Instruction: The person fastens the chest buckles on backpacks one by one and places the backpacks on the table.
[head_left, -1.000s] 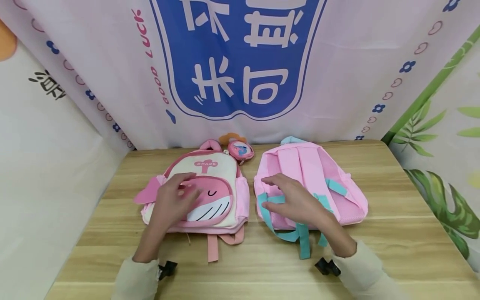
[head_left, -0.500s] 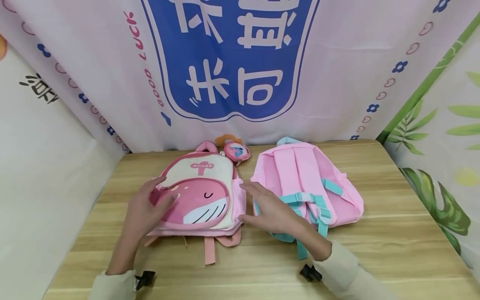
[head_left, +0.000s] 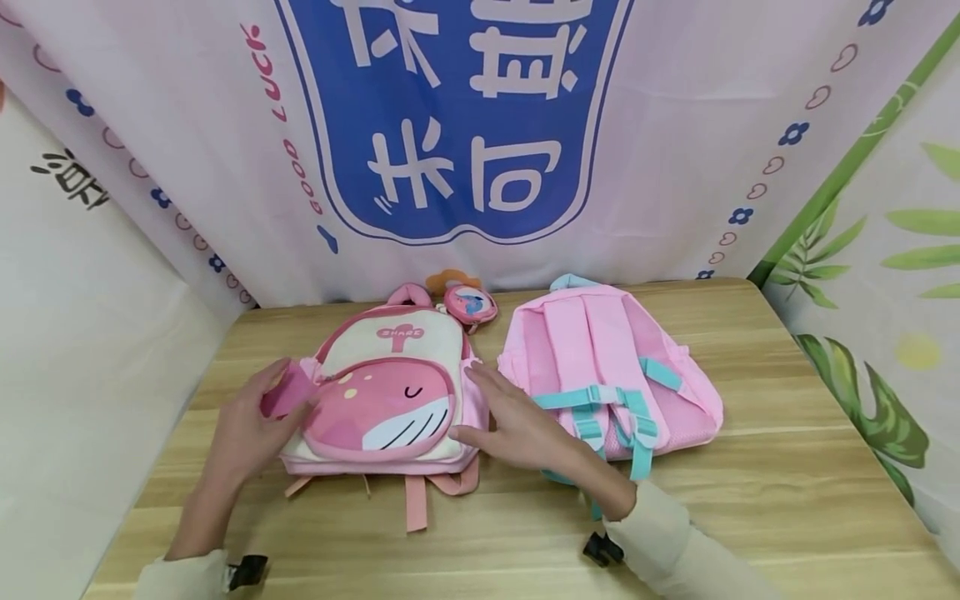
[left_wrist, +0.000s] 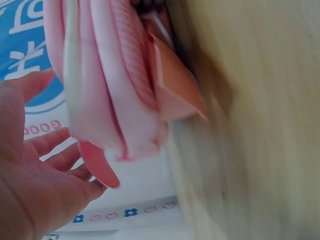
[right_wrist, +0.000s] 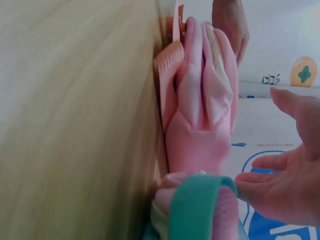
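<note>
A cream and pink backpack [head_left: 382,392] with a whale on its front pocket lies face up on the table. My left hand [head_left: 251,425] is at its left side, thumb and fingers apart around the pink fin flap [head_left: 292,390]; in the left wrist view the fingers are spread close to the flap, and I cannot tell whether they touch. Over the backpack's right side hovers my right hand [head_left: 521,425], its fingers loosely extended. The right wrist view shows that hand [right_wrist: 287,170] holding nothing. Partly behind my right forearm, a pink backpack [head_left: 611,358] with teal straps lies straps up.
A small round pink pouch [head_left: 470,303] hangs by the whale backpack's top handle [head_left: 410,293]. Its salmon strap [head_left: 416,504] trails toward the front on the wooden table [head_left: 480,558]. A printed curtain [head_left: 660,167] stands behind the table.
Both hands have moved left. The left hand has gone from above the whale pocket to the fin flap; the right hand has gone from the teal-strapped backpack to the whale backpack's right side.
</note>
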